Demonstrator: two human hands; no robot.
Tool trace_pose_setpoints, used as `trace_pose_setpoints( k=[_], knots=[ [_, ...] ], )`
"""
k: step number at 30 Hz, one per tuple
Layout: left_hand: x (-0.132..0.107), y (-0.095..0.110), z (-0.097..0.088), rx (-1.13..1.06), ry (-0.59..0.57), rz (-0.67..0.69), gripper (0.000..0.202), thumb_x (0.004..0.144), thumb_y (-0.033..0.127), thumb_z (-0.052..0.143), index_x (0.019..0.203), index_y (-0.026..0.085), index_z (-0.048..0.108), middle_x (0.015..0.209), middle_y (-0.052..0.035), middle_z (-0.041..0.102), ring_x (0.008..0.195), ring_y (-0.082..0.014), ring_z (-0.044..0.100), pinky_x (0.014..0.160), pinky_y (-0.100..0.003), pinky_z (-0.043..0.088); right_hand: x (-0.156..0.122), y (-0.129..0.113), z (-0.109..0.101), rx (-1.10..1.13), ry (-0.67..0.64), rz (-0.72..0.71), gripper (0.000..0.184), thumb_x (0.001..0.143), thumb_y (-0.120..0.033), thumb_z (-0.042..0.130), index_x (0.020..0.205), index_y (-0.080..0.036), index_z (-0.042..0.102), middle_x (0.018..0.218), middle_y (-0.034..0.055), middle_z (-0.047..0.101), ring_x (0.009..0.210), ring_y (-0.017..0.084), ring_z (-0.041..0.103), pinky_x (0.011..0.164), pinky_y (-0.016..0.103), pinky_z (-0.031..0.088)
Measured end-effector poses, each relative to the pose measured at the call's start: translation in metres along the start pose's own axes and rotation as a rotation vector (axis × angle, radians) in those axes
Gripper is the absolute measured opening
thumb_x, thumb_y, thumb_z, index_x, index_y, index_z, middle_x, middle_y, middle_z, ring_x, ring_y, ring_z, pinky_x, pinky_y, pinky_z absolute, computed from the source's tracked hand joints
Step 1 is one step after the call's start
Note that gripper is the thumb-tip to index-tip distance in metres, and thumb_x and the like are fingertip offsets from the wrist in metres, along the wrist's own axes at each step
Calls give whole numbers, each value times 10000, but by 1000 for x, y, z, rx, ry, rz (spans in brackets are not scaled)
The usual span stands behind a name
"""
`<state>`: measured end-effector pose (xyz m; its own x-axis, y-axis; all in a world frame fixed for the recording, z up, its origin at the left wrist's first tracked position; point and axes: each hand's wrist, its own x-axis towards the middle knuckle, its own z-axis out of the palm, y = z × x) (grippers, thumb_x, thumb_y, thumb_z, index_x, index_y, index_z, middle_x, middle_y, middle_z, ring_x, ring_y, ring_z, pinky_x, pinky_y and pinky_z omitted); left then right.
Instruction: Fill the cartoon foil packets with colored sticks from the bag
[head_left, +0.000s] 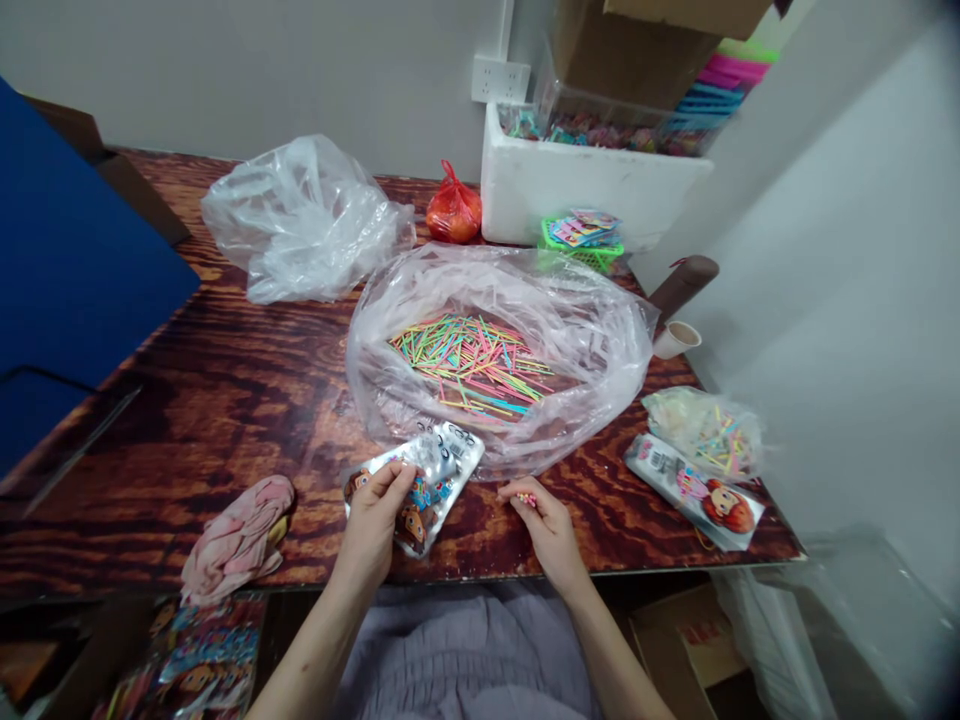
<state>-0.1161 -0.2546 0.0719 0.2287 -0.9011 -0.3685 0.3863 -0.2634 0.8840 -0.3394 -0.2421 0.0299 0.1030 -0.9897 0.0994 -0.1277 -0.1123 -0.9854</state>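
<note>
At the lower middle of the frame the left hand [375, 515] is closed over the near edge of a small flat plastic packet printed with a cartoon figure [442, 468]. The packet lies tilted on the dark red-brown wooden table [225, 400], and its far end touches the front of the large clear plastic bag [600, 330]. Just to the right, the right hand [551, 530] rests on the table edge with its fingertips narrowed in a pinch on a few thin coloured sticks [527, 497]. The two hands are near each other but apart. The large bag lies open in the centre of the frame, with a loose pile of pink, green, yellow and blue sticks [472, 362] spread inside it.

As a judgement, the step in hand is a packet steadied in one hand and a small pinch of sticks held in the other. Bringing the two together would need the packet's mouth held open and the sticks kept parallel, since they are thin and would splay easily. I cannot tell whether the packet's mouth is open.

At the lower right lie a second printed cartoon packet [697, 490] and, touching it, a small clear bag of sticks [705, 425]. A crumpled pink cloth [236, 540] sits at the lower left. A white foam box [585, 185] stands at the upper right, against the wall.
</note>
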Motion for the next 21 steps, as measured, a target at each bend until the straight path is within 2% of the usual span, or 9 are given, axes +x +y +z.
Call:
trace_pose_setpoints(
  k=[14, 18, 21],
  knots=[
    [4, -7, -7, 49, -29, -13, 299, 693, 430, 793, 753, 167, 664, 663, 42, 596, 585, -67, 525, 557, -140, 428, 2, -3, 1, 7, 3, 18, 190, 945, -296, 507, 885, -232, 676, 889, 27, 650, 885, 186, 599, 828, 292, 422],
    [4, -8, -10, 134, -52, 77, 242, 708, 385, 785, 846, 195, 725, 839, 11, 690, 751, -99, 592, 694, -160, 457, -1, -3, 1, 13, 6, 37, 208, 937, -328, 520, 864, -220, 682, 870, 33, 654, 869, 193, 603, 817, 296, 432],
    [1, -6, -8, 248, -86, 133, 224, 720, 381, 760, 842, 194, 738, 849, -8, 703, 789, -134, 604, 724, -195, 457, 1, -15, 0, 58, 8, 111, 180, 912, -341, 569, 867, -216, 691, 856, 32, 677, 857, 195, 617, 814, 298, 439]
  ],
)
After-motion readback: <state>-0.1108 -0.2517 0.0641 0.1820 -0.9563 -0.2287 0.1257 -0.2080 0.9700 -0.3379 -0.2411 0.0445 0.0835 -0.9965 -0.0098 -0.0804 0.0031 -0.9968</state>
